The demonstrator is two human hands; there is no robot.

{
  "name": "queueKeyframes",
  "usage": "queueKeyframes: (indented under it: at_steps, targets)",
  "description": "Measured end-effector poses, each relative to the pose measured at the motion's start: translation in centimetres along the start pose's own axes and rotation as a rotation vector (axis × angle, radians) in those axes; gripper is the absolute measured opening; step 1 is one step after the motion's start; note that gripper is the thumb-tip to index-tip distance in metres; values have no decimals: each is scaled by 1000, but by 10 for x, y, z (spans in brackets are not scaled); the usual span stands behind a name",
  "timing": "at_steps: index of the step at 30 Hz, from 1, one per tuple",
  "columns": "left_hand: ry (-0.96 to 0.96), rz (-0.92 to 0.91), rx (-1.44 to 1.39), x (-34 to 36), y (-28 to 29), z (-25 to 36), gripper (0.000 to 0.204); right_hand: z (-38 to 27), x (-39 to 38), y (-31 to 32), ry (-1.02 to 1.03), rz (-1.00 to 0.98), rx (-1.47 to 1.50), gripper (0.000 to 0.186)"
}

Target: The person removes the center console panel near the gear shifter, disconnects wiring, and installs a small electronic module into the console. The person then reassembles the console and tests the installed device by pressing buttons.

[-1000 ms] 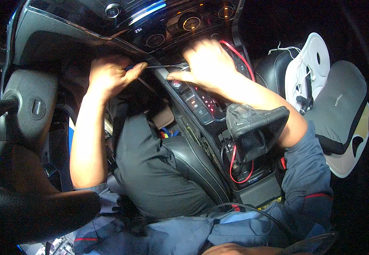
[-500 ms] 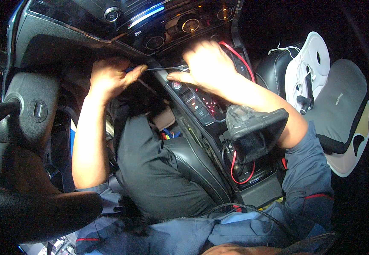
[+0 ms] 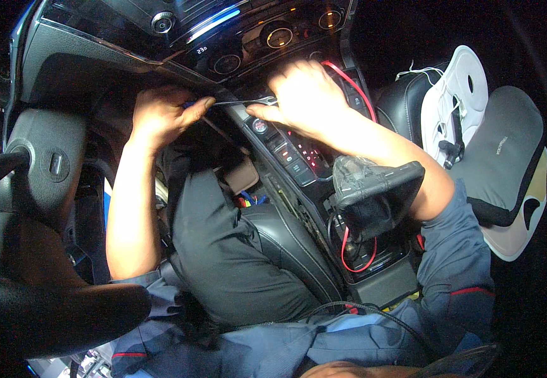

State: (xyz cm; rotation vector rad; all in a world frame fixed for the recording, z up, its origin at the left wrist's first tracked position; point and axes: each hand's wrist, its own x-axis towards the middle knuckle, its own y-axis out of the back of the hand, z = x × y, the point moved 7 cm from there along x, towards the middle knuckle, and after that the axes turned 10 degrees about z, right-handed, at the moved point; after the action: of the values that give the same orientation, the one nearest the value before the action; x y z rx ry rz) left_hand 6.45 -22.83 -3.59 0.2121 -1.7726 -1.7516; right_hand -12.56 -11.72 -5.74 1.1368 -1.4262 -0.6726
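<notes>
1. Standing here, I see the left grip (image 3: pixel 163 120) closed around the blue handle of a slim metal tool (image 3: pixel 238 101), thumb pressed along it.
2. The tool runs from the left grip straight across to the right grip (image 3: pixel 308 101) — its far end comes up to the edge of that hand, and whether it touches is hard to see.
3. The right grip bends over the top of the centre console, thumb stretched toward the left one; the fingers' undersides are hidden, so I cannot tell whether they are clamped on anything.
4. Just below the right thumb is a round button (image 3: pixel 259 126), and nearer the person, a gear panel (image 3: pixel 308 154) glowing red.
5. Beyond the right grip is a row of dials (image 3: pixel 278 38) lit orange; just to its right curves a red cord (image 3: pixel 356 85).
6. Back from the right grip, beside its forearm, stands a crumpled black cover (image 3: pixel 377 192), with a red loop (image 3: pixel 343 251) below it.
7. Well to the right of both grips lie a white panel (image 3: pixel 474 69) and a grey cushion (image 3: pixel 503 151).
8. Nearer the body than the left grip, and off to its left — the black steering wheel (image 3: pixel 71 309).
</notes>
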Motion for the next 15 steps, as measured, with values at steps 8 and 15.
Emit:
queueKeyframes:
  at_steps: [8, 15]
  targets:
    - [30, 39, -118, -1, -3, -5, 54, 1, 1, -1, -16, -37, 10, 68]
    - [-19, 54, -82, -2, -5, -7, 53, 2, 1, -2, -8, -37, 22, 68]
